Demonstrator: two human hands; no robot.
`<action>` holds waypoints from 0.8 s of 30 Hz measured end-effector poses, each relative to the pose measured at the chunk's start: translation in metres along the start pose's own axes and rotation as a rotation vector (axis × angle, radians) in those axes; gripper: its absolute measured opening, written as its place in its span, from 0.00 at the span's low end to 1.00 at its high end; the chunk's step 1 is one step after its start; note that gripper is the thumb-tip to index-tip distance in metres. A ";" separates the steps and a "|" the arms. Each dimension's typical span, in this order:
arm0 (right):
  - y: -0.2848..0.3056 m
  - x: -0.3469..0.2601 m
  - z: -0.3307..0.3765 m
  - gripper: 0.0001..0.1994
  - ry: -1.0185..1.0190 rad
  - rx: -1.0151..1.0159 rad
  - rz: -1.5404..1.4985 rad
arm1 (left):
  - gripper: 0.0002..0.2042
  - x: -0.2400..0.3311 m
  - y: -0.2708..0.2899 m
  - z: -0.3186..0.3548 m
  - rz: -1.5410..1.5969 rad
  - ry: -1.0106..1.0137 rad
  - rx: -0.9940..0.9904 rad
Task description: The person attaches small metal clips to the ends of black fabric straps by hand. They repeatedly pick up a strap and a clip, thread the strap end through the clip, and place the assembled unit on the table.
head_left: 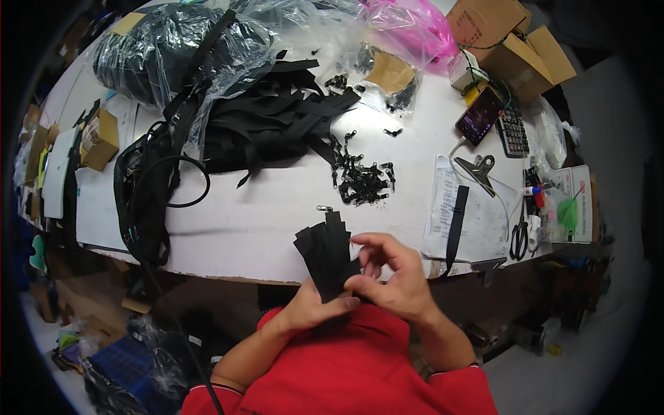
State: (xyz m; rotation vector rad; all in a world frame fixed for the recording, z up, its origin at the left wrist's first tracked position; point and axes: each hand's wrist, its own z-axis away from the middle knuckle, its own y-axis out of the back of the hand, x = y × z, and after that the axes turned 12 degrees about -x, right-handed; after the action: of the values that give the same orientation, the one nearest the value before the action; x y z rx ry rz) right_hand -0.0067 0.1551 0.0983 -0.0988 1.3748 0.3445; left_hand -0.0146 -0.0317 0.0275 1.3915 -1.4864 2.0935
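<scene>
Lower centre of frame: left hand (315, 308) grips one fanned bundle of black straps (326, 249), strap count indistinct. Right hand (391, 277) pinches the bundle's lower edge. On the white table (263, 207): one pile of black clips (363, 181), one phone (478, 115), one calculator (513, 129), one pair of scissors (519, 235).

The person wears a bright red short-sleeved shirt, forearms and both hands (360, 290) bare, without gloves.
</scene>
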 end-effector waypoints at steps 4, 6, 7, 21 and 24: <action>-0.021 0.020 0.001 0.16 0.052 0.121 -0.171 | 0.23 0.007 -0.007 0.006 -0.172 -0.088 0.117; -0.023 0.018 0.002 0.12 0.024 0.201 -0.478 | 0.19 -0.005 -0.008 0.011 -0.047 -0.116 0.284; -0.021 0.020 0.004 0.11 0.023 0.206 -0.459 | 0.10 -0.006 -0.010 0.009 0.093 -0.131 0.334; -0.013 0.012 0.008 0.08 0.109 0.078 0.061 | 0.15 0.026 -0.012 0.001 -0.407 -0.183 0.337; -0.016 0.002 0.007 0.09 0.175 0.068 0.230 | 0.12 0.018 0.002 0.006 -0.549 -0.267 0.277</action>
State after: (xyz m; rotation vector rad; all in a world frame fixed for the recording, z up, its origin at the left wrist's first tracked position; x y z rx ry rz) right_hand 0.0053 0.1426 0.0957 0.0883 1.5747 0.4902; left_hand -0.0223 -0.0436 0.0404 1.9702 -0.7621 1.8509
